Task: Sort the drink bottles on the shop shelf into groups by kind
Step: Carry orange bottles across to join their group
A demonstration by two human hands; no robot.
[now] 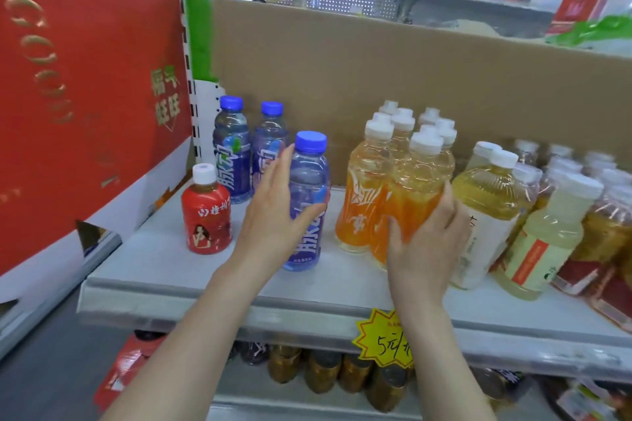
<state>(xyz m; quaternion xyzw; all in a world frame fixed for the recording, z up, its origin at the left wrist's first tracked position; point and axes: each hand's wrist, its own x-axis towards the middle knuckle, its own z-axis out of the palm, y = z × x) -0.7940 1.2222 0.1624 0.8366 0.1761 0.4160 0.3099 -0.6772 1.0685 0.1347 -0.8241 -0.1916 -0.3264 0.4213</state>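
1. Standing upright on the pale shelf, cap up and long axis vertical, a blue-capped bottle sits fairly near the front lip.
2. The left hand holds it. The fingers lie nearly straight up its left side, and the thumb crosses the label in front.
3. The right hand grips the front orange-label bottle, thumb on its left and fingers curled round its right side. That bottle is upright, pressed against the white-capped orange cluster behind it.
4. A narrow strip of bare shelf separates the two held bottles. A wider bare stretch lies at the front left, around a small red bottle.
5. Two more blue bottles stand upright at the back left, beside the cardboard wall that closes the rear.
6. Pale yellow bottles crowd just right of the right hand. A large red box bounds the left end, and a yellow price tag hangs on the shelf lip.
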